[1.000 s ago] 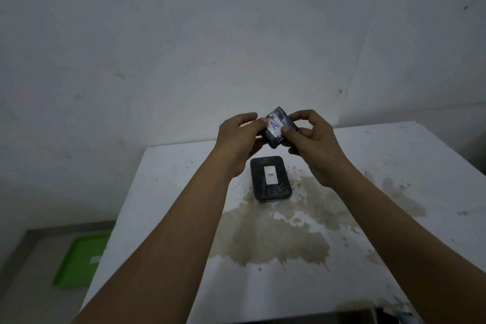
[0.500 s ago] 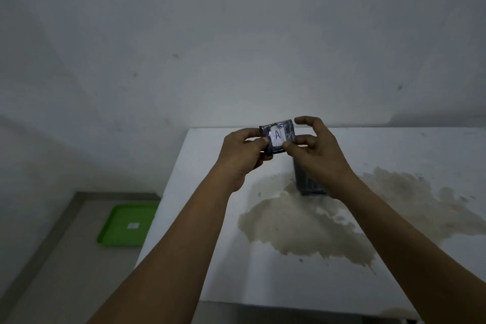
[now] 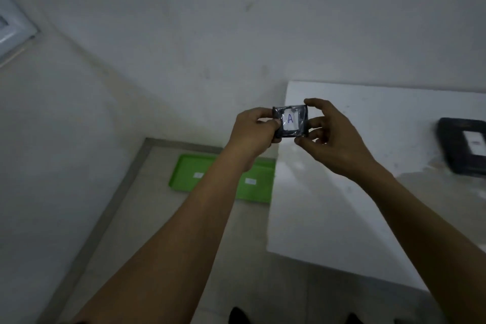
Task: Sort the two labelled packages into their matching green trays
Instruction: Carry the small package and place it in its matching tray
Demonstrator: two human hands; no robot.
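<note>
— Holding the A package (image 3: 290, 122) up between our left hand (image 3: 253, 130) and right hand (image 3: 330, 137), both pinching its edges, label facing us.

— Next we carry it down to the green trays (image 3: 256, 183) on the floor; their labels are unreadable. The other package (image 3: 464, 148) waits on the desk (image 3: 342, 205).

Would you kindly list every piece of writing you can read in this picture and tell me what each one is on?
"A": blue, on the white label of the small dark package held between left hand and right hand.
Label on the dark package on the table: too blurred to read.
Two white labels in the green trays on the floor: too small to read.
</note>
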